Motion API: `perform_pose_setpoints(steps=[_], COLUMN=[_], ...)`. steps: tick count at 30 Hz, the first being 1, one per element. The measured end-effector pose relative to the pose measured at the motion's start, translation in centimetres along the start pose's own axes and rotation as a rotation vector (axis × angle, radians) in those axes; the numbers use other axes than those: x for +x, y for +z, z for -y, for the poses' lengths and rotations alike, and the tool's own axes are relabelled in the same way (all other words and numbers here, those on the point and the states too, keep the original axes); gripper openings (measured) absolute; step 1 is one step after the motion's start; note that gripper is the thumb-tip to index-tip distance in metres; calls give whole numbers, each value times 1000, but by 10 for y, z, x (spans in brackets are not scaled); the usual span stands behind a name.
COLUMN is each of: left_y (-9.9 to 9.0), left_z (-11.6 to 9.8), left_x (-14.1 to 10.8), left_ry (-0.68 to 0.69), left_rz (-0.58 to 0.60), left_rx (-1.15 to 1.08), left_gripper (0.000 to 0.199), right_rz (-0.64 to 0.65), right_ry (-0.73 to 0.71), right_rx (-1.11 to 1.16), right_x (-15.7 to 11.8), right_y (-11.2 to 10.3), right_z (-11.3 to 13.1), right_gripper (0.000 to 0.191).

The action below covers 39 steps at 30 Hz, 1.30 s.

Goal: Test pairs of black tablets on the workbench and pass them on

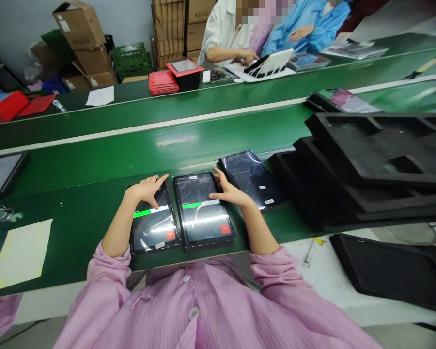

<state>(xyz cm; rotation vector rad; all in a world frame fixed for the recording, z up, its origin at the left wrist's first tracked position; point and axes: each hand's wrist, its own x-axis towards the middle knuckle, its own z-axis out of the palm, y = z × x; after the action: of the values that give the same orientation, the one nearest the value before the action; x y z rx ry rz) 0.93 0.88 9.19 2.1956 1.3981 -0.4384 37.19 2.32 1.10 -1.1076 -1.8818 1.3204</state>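
Observation:
Two tablets lie side by side on the green bench in front of me, both lit with a green bar and an orange-red square. Over the upper part of the left tablet (pixel 154 228) rests my left hand (pixel 147 190), thumb and fingers apart. My right hand (pixel 230 190) is at the right edge of the middle tablet (pixel 205 225), its fingers spread and the thumb over the screen. Neither hand is closed round anything. A third tablet (pixel 247 169), its screen dark and bearing small white labels, lies at an angle just right of my right hand.
Black foam trays (pixel 378 194) are stacked on the right, with a black case (pixel 388 271) below them. A pale paper sheet (pixel 20 254) lies at left. Beyond the green conveyor (pixel 138 145), two people sit near red packs (pixel 163 83) and cardboard boxes (pixel 78 29).

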Motion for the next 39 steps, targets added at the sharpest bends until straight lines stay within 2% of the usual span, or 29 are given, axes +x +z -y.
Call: perform_pose_setpoints(steps=[5,9,12,14,17,19,22,33,39], left_y=[6,6,2,0,-2,-3,-4,-7,-8], left_z=[-12,-12,-6,-5,-7,-9,-11,-16,-12], left_x=[4,3,0,-1,-1,0,1,1,0], left_ry=[-28,-38,25,19,7,34,60,28,7], left_rz=[-31,-32,-28,-20,17,45,48,31,-2], left_rx=[28,49,1,5,33,32,22,7,-30], left_gripper=[151,144,132,120,92,79,73,73,83], right_rz=[-17,-109,-267,-341,-382,-405,-432,-442,-424], right_ry=[-36,-5,42,71,107,143,188,189,152], right_rx=[-10,125,221,237,261,294,336,322,280], right_x=[-14,-17,-21,-23,-25,-25,-24,-24,-25], right_y=[8,12,13,14,14,13,13,13,15], right_z=[3,-5,-13,-17,-18,-17,-15,-16,-14], right_gripper=[113,112,83,62,47,46,47,48,46])
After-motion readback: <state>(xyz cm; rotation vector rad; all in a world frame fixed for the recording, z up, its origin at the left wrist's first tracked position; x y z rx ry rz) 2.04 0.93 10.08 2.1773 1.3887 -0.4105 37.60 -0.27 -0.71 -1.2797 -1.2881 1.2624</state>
